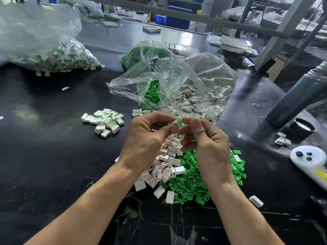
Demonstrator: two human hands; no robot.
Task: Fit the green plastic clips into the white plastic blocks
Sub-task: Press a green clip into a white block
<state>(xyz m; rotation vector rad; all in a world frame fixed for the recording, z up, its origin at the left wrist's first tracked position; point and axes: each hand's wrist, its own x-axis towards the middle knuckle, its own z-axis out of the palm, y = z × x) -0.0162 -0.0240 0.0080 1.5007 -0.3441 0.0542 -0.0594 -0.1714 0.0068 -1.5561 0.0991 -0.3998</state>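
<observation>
Left hand (150, 138) pinched a white block (174, 122); right hand (208, 144) pinched a green clip (180, 123) just at the block's 3 o'clock, nearly touching; hands together above the loose pile of blocks (166, 161) and clips (191, 177); clip's long axis too blurred to tell; finished pieces (106, 121) lay at 10 o'clock.

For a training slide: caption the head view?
Left hand holds white block, right hand holds green clip.

Three clear bags (177, 80), two hands (146, 138), one white controller (307, 156)
</observation>
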